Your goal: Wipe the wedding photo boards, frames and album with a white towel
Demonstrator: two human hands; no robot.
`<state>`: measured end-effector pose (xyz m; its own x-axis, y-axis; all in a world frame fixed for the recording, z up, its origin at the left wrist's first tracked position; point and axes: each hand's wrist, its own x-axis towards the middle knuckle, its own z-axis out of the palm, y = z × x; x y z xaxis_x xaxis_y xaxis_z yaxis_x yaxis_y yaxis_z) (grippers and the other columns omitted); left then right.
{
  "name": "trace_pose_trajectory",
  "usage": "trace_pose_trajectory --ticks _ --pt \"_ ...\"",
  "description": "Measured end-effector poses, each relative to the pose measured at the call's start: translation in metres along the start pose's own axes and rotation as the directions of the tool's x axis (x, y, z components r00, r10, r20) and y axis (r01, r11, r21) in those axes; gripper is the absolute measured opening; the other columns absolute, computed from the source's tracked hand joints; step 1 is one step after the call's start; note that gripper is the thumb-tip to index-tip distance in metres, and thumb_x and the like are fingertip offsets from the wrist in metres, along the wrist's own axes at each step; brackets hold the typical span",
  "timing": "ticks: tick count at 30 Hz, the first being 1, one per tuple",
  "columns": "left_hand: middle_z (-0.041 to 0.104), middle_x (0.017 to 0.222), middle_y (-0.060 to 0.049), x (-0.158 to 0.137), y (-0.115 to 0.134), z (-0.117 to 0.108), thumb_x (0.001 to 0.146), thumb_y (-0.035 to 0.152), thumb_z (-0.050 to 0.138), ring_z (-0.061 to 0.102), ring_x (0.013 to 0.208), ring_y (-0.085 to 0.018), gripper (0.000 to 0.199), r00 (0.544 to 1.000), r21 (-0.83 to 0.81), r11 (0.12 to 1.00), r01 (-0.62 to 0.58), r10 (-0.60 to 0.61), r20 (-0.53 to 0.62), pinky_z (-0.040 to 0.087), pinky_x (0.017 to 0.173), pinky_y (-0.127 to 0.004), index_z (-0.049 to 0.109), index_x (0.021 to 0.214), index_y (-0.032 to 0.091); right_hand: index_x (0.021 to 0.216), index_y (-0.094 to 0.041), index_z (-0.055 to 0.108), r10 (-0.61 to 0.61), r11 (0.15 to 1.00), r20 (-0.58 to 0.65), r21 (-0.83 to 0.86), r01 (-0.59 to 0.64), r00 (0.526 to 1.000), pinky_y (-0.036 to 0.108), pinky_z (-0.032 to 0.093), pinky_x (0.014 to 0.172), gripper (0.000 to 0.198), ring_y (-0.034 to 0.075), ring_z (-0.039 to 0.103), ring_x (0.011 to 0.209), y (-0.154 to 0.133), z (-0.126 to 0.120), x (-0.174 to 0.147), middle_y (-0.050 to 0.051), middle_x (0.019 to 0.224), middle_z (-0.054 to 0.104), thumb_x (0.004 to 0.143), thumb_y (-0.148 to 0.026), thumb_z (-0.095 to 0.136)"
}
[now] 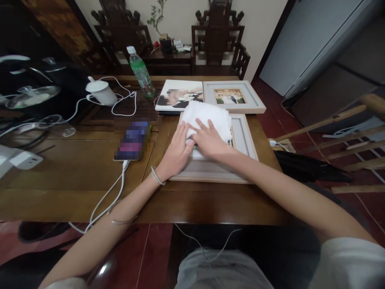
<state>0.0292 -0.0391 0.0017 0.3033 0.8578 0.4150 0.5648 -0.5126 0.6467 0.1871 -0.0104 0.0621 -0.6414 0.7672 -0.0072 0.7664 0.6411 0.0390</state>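
A folded white cloth lies over the middle and far part of a light-wood picture frame on the table. My right hand rests on the cloth with its fingers spread. Along the cloth's near left corner, my left hand lies with its fingers stretched out and its thumb apart, over the left side of the frame. The picture inside the frame is mostly hidden by the cloth and hands. Just beyond are a second framed photo and a white-edged photo panel, side by side.
Left of the frame, a phone is plugged into a white cable. Farther off stand a green-labelled bottle and a lidded white cup. A clear plastic cup lies on its side. At right is a wooden rack.
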Motion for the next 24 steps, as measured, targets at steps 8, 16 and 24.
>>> trace_pose_trajectory --ticks 8,16,24 --pt "0.047 0.15 -0.015 0.0 0.004 -0.003 0.099 0.021 0.044 0.038 0.144 -0.027 0.041 0.992 0.14 0.984 -0.115 0.105 0.073 0.032 0.12 -0.048 0.052 0.138 0.014 0.134 -0.017 0.06 0.202 0.968 -0.231 0.198 -0.157 0.952 0.062 0.032 0.109 0.065 0.034 0.03 0.145 0.029 -0.025 0.038 0.01 0.152 0.046 0.077 0.006 0.039" --pt "0.057 0.142 -0.007 -0.001 -0.002 -0.005 0.077 -0.007 0.041 0.053 0.133 -0.023 0.053 0.987 0.089 0.983 -0.159 0.157 0.03 0.044 0.112 -0.047 0.068 0.113 0.02 0.127 -0.02 0.066 0.069 0.998 -0.066 0.0 -0.069 0.995 0.07 0.015 0.115 0.05 0.037 0.021 0.148 0.008 -0.007 0.048 0.004 0.154 0.044 0.085 -0.003 0.044" --pt "0.056 0.144 -0.006 0.0 0.001 -0.009 0.071 -0.009 0.038 0.055 0.131 -0.024 0.057 0.995 0.07 0.993 -0.091 0.088 0.042 0.042 0.113 -0.051 0.072 0.106 0.02 0.12 -0.017 0.071 0.16 0.975 -0.09 -0.143 -0.172 0.983 0.068 0.015 0.115 0.047 0.039 0.024 0.146 0.053 0.0 0.014 0.006 0.152 0.046 0.086 -0.002 0.042"
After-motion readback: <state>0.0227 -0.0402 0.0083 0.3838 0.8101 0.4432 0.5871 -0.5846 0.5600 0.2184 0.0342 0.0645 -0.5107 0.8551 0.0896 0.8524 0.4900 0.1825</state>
